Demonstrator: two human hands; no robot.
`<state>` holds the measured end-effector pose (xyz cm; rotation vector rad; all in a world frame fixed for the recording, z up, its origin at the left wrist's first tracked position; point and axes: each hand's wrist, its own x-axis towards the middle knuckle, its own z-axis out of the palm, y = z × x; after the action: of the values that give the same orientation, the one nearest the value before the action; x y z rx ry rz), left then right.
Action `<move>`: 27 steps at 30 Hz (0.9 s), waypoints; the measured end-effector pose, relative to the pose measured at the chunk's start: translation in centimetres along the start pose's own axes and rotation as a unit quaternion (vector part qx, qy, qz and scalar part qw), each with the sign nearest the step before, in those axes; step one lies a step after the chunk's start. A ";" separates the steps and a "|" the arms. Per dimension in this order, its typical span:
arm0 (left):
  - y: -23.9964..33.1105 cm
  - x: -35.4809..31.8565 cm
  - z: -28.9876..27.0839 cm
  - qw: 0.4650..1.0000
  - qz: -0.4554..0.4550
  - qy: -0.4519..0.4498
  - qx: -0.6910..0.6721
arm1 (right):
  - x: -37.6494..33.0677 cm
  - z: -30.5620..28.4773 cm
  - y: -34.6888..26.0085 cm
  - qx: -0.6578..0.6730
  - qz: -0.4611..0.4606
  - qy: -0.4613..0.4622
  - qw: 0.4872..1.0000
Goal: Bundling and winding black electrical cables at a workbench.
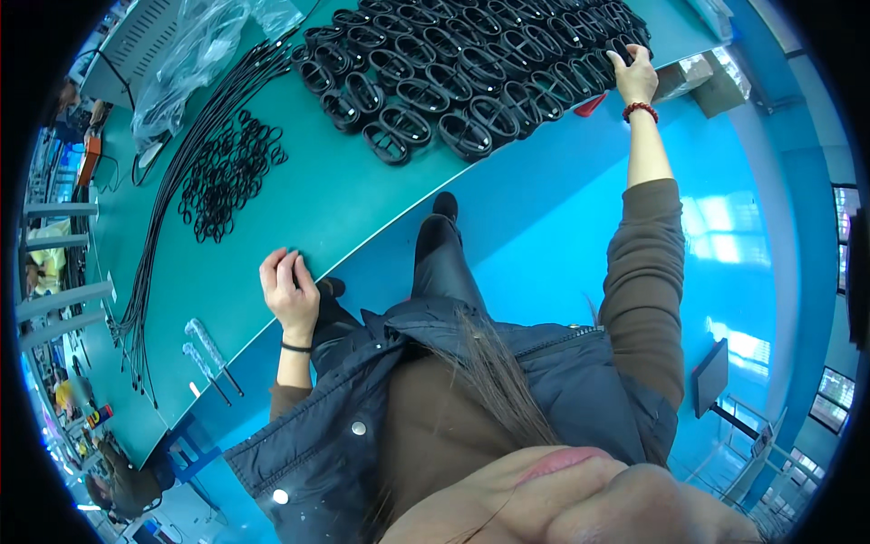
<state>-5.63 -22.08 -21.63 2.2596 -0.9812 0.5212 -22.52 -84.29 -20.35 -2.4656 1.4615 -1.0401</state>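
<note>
- The right hand (637, 80) reaches the far right end of the black coils (485, 68); its thumb and forefinger bend toward a coil there, but I cannot tell whether they close on it.
- The left hand (292, 288) rests by the near table edge, fingers loosely bent (its thumb is hard to make out); I cannot tell whether anything lies beneath them.
- The coils at the back run out of view at the top, and many overlap.
- The table (358, 199) is green, with a pale edge slanting across; below it spreads a shiny blue floor (562, 199), bright with reflections at the right.
- Small black rings (222, 177) lie in a loose heap left of the coils, beside a bundle of long black cables (177, 154).
- A clear plastic bag (186, 77) lies beyond the cables, and two blue-wrapped handles (207, 344) lie near the table's lower left edge.
- Cardboard boxes (720, 83) stand beyond the right hand.
- The person's dark vest (335, 435) and hair block much of the lower view.
</note>
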 end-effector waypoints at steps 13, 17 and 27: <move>0.5 1.2 -0.2 0.999 -0.016 -0.044 0.002 | -1.8 -4.2 2.1 0.088 -0.028 0.229 0.969; 0.3 1.6 -2.2 0.994 -0.055 -0.079 -0.042 | -8.5 -4.2 -12.3 0.227 -0.192 0.161 0.941; -1.2 7.5 -20.0 0.939 -0.023 0.111 -0.325 | -27.9 2.8 -47.1 0.378 -0.496 -0.234 0.746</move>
<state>-2.04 -11.84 -3.17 1.5895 -0.8279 0.3505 5.51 -37.20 -17.74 -2.4151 -0.4914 -0.7208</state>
